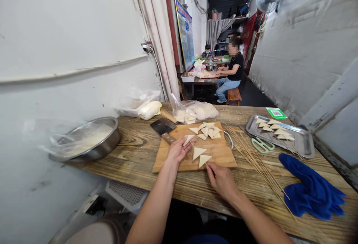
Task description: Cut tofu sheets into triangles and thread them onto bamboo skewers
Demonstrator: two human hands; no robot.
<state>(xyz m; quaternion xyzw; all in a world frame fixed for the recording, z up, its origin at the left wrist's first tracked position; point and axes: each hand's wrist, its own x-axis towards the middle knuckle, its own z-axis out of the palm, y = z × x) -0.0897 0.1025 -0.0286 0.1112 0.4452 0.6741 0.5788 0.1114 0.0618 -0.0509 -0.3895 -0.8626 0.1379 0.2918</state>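
Over the wooden cutting board (173, 160), my left hand (176, 150) pinches a pale, tofu-like triangular slice (188, 138). My right hand (220, 178) grips the lower end of a thin skewer (192, 144). Two triangles are threaded on it, an upper slice (198, 153) and a lower slice (204, 160). The skewer's tip points at the slice in my left hand; whether it has gone in I cannot tell. A loose pile of cut triangles (210, 132) lies at the board's far right. Left of the board rests a cleaver (163, 126).
Bare skewers (256, 158), green-handled scissors (263, 145) and a blue cloth (310, 188) lie on the right. A metal tray (303, 143) holds skewered triangles. A metal basin (112, 137) stands left, plastic bags (203, 109) behind the board. Two people sit further back.
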